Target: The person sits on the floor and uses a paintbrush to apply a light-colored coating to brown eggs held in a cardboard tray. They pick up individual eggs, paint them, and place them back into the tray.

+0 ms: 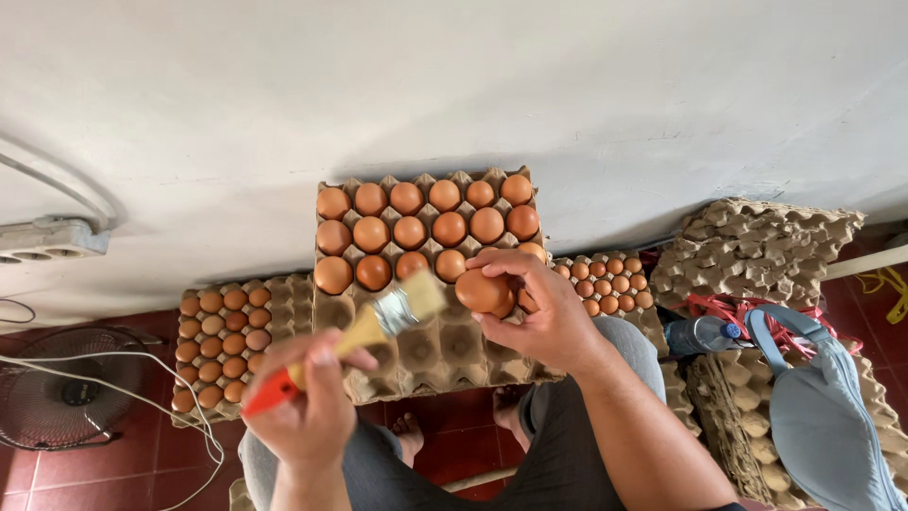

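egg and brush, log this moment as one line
left hand: holds brush | right hand: holds egg | bristles beside egg | over egg tray on lap

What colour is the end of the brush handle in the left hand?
Bright red-orange; the rest of the brush handle is pale wood. It shows in the head view, in the left hand.

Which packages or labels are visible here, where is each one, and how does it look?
Egg tray: on the lap, grey-brown pulp, half filled with brown eggs.
Left tray: on the floor, same pulp, partly filled.
Right tray: behind the right hand, small-looking eggs.
Empty trays: stacked at right.
Bottle: clear, blue cap.
No labels or screens.
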